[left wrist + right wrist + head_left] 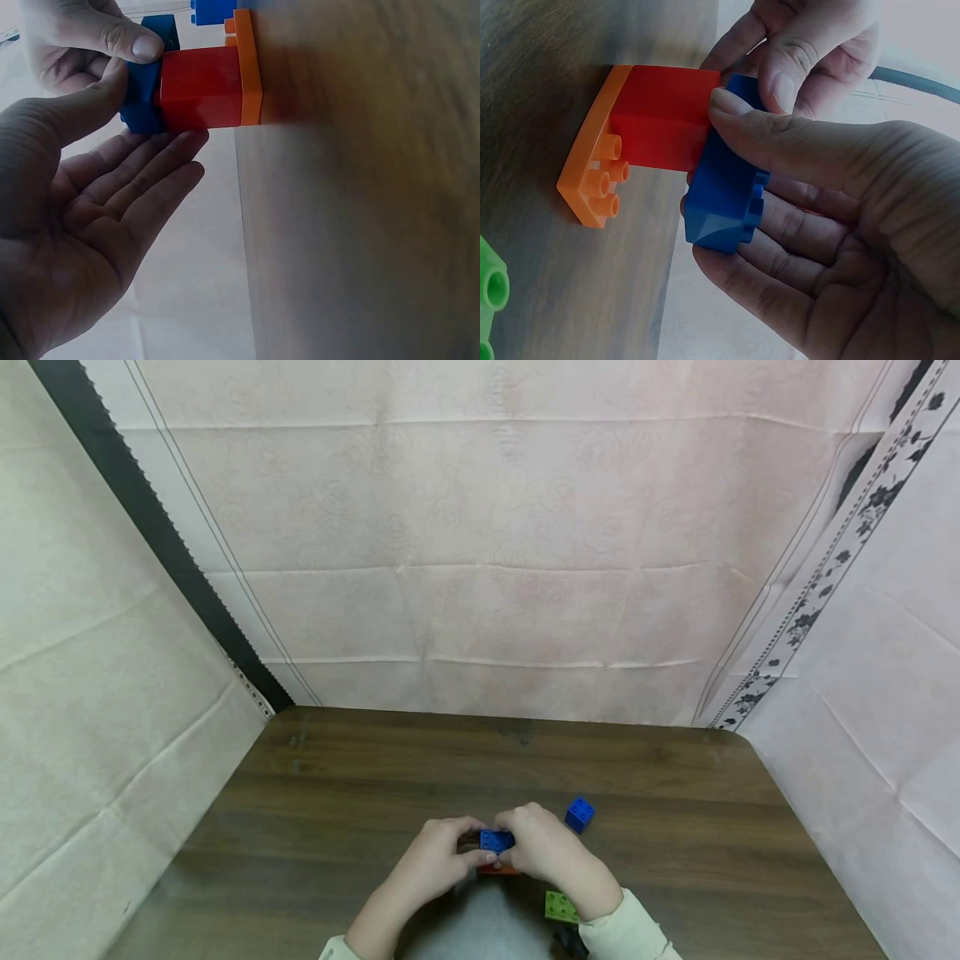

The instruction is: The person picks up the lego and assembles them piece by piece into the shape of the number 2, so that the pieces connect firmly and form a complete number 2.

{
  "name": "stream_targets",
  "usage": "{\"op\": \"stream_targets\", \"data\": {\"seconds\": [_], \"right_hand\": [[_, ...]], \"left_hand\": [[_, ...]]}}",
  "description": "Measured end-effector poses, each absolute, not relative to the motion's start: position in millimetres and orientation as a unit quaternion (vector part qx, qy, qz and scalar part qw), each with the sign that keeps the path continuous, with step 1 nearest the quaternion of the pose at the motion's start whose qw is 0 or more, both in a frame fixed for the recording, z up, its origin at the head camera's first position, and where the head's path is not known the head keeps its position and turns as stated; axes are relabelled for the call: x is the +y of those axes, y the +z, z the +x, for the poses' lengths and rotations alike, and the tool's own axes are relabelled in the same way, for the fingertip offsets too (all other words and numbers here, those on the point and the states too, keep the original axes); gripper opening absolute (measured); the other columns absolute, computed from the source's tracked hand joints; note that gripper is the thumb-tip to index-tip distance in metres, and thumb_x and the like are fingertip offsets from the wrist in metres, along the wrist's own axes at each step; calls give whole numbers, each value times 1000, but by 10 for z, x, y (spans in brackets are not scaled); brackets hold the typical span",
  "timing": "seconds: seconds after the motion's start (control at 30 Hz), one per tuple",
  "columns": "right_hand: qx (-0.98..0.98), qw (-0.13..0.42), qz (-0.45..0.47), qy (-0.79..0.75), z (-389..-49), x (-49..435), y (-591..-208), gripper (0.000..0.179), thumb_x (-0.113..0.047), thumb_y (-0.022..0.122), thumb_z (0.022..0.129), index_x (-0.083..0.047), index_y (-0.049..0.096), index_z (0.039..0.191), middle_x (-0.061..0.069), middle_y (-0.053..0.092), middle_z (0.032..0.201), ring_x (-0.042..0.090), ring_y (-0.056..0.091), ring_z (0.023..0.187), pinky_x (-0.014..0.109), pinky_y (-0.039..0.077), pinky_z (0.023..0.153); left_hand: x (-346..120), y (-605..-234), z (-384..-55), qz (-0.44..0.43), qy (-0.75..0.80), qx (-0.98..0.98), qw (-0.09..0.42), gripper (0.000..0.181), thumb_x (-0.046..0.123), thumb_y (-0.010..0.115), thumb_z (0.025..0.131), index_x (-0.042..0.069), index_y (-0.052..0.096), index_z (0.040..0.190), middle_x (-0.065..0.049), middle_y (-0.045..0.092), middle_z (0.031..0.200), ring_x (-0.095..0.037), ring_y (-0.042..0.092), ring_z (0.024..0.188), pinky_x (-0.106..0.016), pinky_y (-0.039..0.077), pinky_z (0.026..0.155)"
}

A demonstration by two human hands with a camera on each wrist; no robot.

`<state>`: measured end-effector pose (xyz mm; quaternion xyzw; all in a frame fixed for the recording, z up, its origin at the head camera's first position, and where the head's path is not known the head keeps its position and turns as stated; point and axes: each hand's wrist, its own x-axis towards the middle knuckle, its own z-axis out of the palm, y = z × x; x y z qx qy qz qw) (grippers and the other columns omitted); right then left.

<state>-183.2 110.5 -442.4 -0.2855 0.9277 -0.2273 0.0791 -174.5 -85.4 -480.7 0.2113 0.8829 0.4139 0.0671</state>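
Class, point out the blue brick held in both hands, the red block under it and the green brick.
Blue brick (724, 181), right wrist view: its long side face.
Red block (201, 88), left wrist view: its side face.
Green brick (560, 907), head view: its studded top.

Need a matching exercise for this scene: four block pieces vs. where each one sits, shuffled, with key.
Pieces
1. Red block
2. Orange plate
3. Green block
4. Loose blue block

Places
A. Partly hidden by the right forearm in the head view
B. On the table, farthest of the pieces from the person
C. Directly under the held blue block
D. Lowest piece of the stack between the hands

Pairs: 1-C, 2-D, 3-A, 4-B
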Motion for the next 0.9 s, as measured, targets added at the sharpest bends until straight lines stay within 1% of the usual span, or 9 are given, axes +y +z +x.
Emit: {"op": "stream_targets", "data": {"seconds": [0.1,0.43,0.63,0.9], "right_hand": [[928,82,-284,-228,-1828,1099,-4424,18,-14,85,81,-13,74,96,-8,70,84,0,59,70,21,50,61],[927,84,-287,-228,-1826,1099,-4403,19,-13,85,81,-12,75,97,-6,71,86,2,61,72,23,52,63],[928,83,-283,-227,-1826,1094,-4413,19,-13,85,81,-13,75,97,-7,70,86,2,61,72,24,52,63],[929,82,-284,-223,-1828,1095,-4418,21,-14,85,81,-13,75,100,-7,71,88,3,63,74,25,53,64]], "left_hand": [[-851,-4806,-1749,207,415,884,66,26,33,76,91,16,73,111,6,73,104,-12,69,97,-33,57,82],[-850,-4845,-1757,198,414,885,74,26,38,75,91,20,72,111,11,72,100,-8,68,94,-33,56,80],[-844,-4846,-1753,195,405,891,69,26,37,75,91,19,72,110,11,71,98,-7,67,91,-32,55,78],[-837,-4837,-1737,192,399,894,66,25,37,74,92,20,72,110,11,71,99,-8,66,94,-36,55,81]]}}
